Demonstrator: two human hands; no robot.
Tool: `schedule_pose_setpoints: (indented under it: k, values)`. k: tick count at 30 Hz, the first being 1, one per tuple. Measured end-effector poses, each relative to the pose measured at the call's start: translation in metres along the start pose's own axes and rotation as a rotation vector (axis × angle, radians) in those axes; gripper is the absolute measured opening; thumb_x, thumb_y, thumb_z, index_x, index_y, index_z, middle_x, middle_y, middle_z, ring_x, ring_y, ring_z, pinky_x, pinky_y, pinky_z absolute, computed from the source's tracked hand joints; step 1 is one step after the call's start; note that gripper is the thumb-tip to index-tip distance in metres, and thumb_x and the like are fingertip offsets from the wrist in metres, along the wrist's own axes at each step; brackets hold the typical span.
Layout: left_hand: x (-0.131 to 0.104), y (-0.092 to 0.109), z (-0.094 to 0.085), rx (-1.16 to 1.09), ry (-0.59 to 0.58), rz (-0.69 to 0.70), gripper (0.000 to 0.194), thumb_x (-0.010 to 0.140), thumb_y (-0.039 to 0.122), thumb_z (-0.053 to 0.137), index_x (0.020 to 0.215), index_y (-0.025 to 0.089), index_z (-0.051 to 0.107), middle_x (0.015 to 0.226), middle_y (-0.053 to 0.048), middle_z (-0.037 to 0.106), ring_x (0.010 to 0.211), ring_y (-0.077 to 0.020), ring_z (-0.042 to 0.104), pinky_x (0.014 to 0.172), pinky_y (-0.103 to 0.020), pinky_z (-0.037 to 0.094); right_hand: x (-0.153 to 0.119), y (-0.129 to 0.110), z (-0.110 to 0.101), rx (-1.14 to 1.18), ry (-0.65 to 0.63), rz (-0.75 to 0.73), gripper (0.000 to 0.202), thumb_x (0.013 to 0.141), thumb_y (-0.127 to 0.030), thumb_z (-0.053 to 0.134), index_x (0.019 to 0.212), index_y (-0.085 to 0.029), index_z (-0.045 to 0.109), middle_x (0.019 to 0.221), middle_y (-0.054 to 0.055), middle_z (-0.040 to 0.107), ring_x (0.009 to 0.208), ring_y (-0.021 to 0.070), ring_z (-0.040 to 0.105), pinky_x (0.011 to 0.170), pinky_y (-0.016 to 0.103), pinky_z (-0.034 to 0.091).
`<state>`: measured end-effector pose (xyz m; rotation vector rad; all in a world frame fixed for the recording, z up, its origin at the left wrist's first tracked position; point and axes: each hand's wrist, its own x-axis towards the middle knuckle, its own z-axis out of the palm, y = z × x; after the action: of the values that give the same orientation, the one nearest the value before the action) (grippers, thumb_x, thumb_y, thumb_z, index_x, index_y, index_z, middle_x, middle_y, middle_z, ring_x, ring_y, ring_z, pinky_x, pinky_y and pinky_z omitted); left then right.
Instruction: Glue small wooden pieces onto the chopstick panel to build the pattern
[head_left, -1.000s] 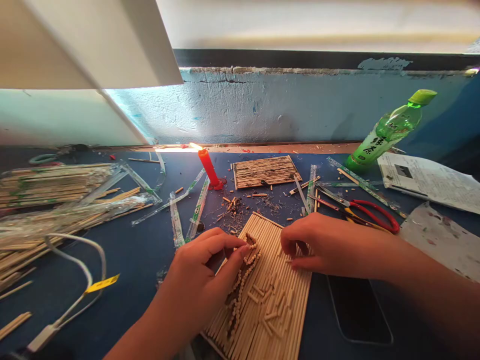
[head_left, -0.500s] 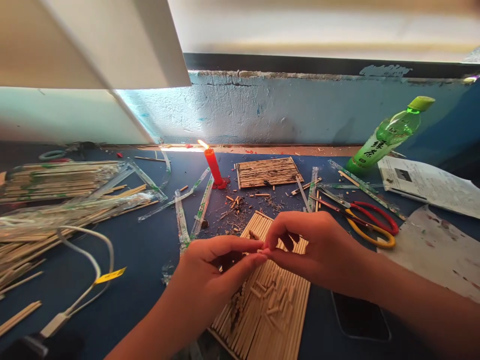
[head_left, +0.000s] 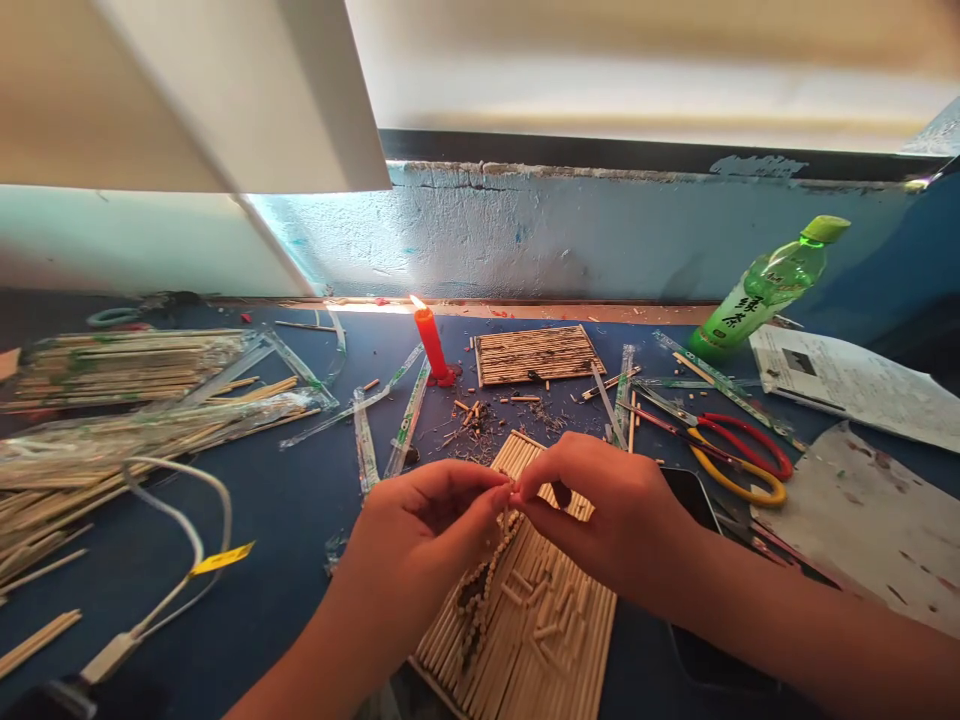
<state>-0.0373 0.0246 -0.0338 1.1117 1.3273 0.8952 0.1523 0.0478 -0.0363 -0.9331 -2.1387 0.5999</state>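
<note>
Pinched where the fingertips of the left hand (head_left: pixel 431 530) and right hand (head_left: pixel 600 500) meet: a tiny piece (head_left: pixel 513 489), too small to make out fully. Directly below, flat on the blue counter (head_left: pixel 270 560): a wooden-stick panel (head_left: pixel 517 670), bearing a curving row of stick ends (head_left: pixel 487 590) and, beside it, loose cut stick pieces (head_left: pixel 551 632). Partly under the right forearm: a dark phone (head_left: pixel 679 487). Beyond the panel: a lit red candle (head_left: pixel 430 345), upright but leaning, and a smaller scorched panel (head_left: pixel 538 356). Off to the right: scissors (head_left: pixel 776 460) and a green tea bottle (head_left: pixel 757 295). Well to the left: bundled sticks (head_left: pixel 150 370).
</note>
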Motion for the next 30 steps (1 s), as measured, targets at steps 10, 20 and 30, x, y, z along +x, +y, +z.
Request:
schedule_pose_setpoints:
  k: [10,20,30]
  values:
    - [0.004,-0.006,-0.002,-0.092,0.039,-0.030,0.016,0.083,0.031,0.074,0.091,0.018,0.072,0.074,-0.002,0.076,0.067,-0.0135,0.070,0.064,-0.020,0.058,0.024,0.093,-0.070,-0.624,-0.128,0.508,0.023,0.080,-0.042,0.066,0.082,-0.020,0.058,0.074,0.005,0.067,0.064,0.0194,0.061,0.057,0.031,0.040]
    - [0.009,-0.006,-0.007,-0.243,0.012,-0.021,0.019,0.083,0.027,0.074,0.096,0.015,0.068,0.084,-0.007,0.079,0.084,-0.0189,0.076,0.082,-0.026,0.060,0.028,0.099,-0.076,-0.517,-0.235,0.652,0.011,0.078,-0.032,0.060,0.077,-0.021,0.061,0.074,0.002,0.068,0.065,0.0179,0.061,0.059,0.029,0.041]
    - [0.007,0.003,-0.010,-0.241,0.061,-0.024,0.017,0.077,0.021,0.080,0.090,0.017,0.070,0.083,-0.003,0.079,0.081,-0.0151,0.075,0.075,-0.019,0.058,0.025,0.054,-0.068,-0.053,-0.050,0.414,0.019,0.098,-0.039,0.041,0.103,-0.025,0.052,0.076,0.000,0.062,0.059,0.0140,0.055,0.055,0.027,0.042]
